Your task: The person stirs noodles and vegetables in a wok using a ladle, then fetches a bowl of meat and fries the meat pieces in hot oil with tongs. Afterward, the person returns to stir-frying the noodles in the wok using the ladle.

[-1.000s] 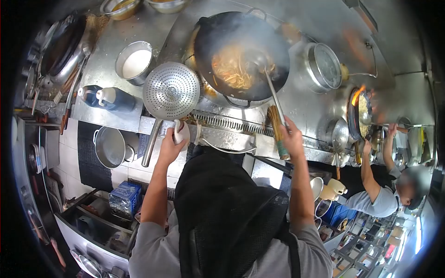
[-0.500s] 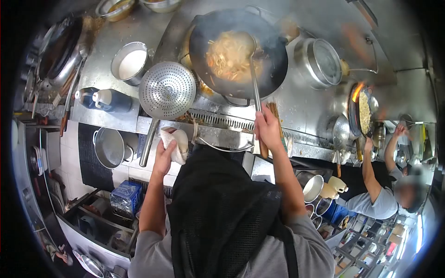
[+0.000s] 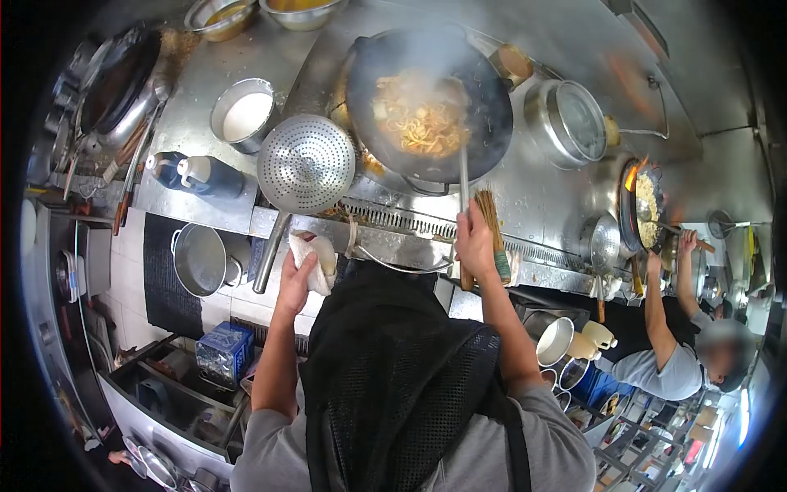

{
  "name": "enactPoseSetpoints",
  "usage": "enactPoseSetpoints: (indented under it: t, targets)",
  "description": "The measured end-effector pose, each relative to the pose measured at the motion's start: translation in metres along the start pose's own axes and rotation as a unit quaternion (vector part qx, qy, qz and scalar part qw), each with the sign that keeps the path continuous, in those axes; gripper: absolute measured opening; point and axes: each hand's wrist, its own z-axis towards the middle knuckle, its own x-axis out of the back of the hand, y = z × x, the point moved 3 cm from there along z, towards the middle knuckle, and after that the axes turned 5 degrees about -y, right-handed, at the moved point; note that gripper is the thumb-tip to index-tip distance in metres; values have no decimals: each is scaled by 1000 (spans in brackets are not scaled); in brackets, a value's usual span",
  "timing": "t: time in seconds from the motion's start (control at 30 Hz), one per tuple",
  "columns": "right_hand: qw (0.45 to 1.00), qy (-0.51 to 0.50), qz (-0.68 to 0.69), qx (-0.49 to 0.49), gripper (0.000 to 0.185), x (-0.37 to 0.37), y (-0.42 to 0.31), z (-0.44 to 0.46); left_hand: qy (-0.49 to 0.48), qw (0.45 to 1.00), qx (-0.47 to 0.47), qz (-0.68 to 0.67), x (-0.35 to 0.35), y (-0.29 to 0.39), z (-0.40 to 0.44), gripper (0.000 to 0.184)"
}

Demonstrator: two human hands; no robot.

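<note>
My right hand [image 3: 475,246] is wrapped round the wooden grip of a long-handled ladle [image 3: 464,176]. The ladle's metal shaft runs into a large black wok [image 3: 490,135]; steam blurs its head. Noodles with pale pieces [image 3: 422,123] lie in the wok. Beside that hand leans a bamboo brush [image 3: 489,217]. My left hand [image 3: 293,283] grips a folded white cloth [image 3: 321,275] in front of the stove edge, away from the wok. Just above it a perforated strainer [image 3: 307,164] rests on a pot-side ledge, its handle pointing down towards me.
A pot of white contents [image 3: 246,115] and dark bottles [image 3: 209,176] stand left of the strainer. To the wok's right sits a metal pot [image 3: 578,123]. Further right, a co-worker [image 3: 664,361] handles another wok [image 3: 630,209] with flame at its rim. A large pot [image 3: 199,260] sits lower left.
The ladle's head has moved lower in the wok, and my right hand has come slightly down with it. Noodles have shifted towards me. My left hand still holds the cloth.
</note>
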Motion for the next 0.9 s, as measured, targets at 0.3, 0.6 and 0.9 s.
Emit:
enactPoseSetpoints:
  t: [0.3,0.6,0.9]
  targets:
    - [991,0,129,-19,54,54,-33,-7,-14,1000,18,2,-3,-8,-1,48]
    - [996,36,-72,-34,51,65,-49,57,-8,1000,14,10,6,-5,-14,48]
    - [991,-124,6,-48,55,34,-44,86,-7,1000,14,13,9,-10,-12,48]
